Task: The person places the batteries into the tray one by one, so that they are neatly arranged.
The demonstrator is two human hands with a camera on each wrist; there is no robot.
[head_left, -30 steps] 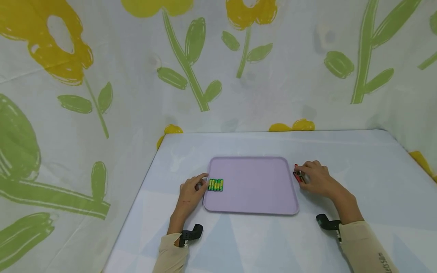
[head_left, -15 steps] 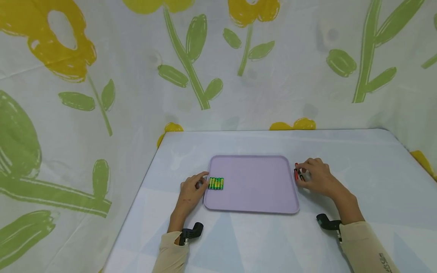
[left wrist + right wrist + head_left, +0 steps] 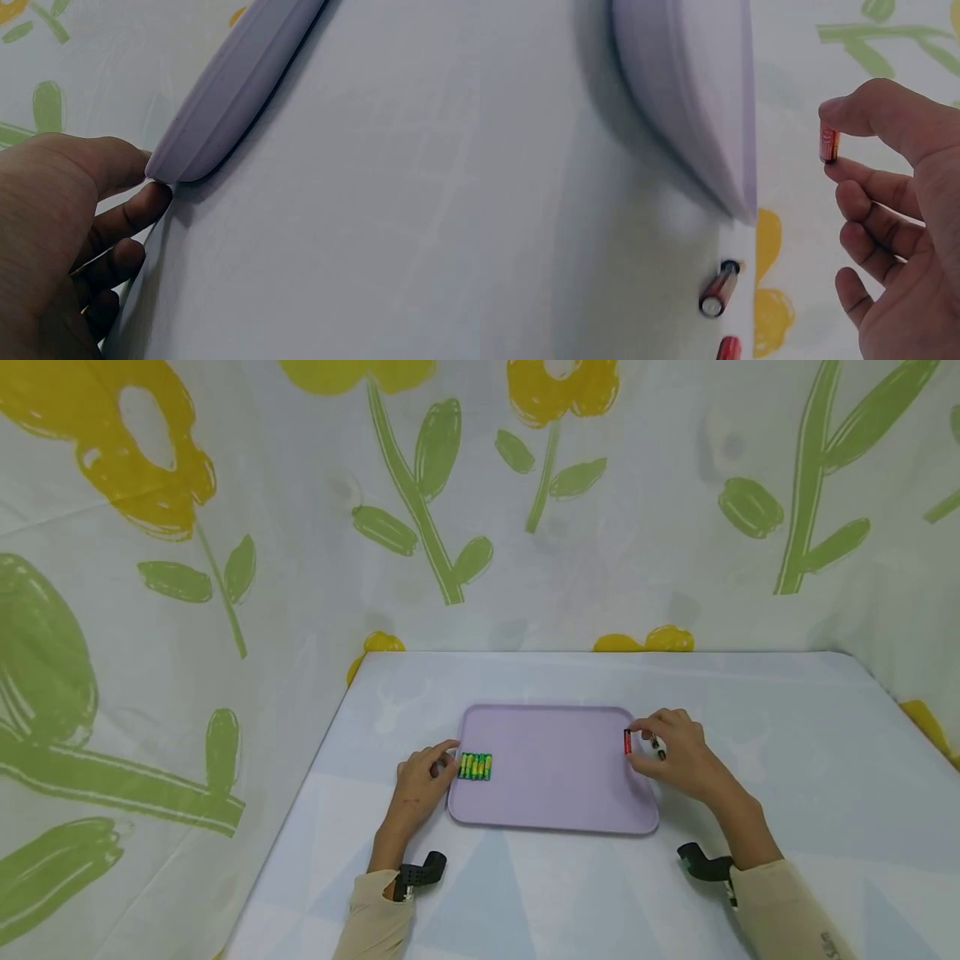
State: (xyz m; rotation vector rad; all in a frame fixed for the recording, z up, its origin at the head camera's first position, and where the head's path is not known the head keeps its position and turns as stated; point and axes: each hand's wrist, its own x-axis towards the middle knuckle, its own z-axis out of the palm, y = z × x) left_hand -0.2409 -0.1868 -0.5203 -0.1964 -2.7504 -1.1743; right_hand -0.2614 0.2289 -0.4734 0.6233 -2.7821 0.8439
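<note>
A row of several green and yellow batteries point(image 3: 475, 766) lies side by side at the left inside a pale purple tray point(image 3: 555, 777). My left hand point(image 3: 422, 787) pinches the tray's left rim between thumb and index finger, as the left wrist view shows. My right hand point(image 3: 681, 760) holds a red battery point(image 3: 829, 142) by its two ends, thumb on one and index finger on the other. That battery is above the tray's right rim, raised off the table. Beyond the tray, a dark battery point(image 3: 720, 289) and a red-ended battery point(image 3: 730, 349) lie on the table, partly hidden by my hand in the head view.
The tray sits on a pale table point(image 3: 585, 893) patterned with light blue triangles. Behind and to the left hangs a white cloth point(image 3: 300, 527) printed with yellow flowers and green leaves.
My right hand has lifted the red battery from the group beside the tray and moved left to the tray's right rim. My left hand has stayed at the left rim.
</note>
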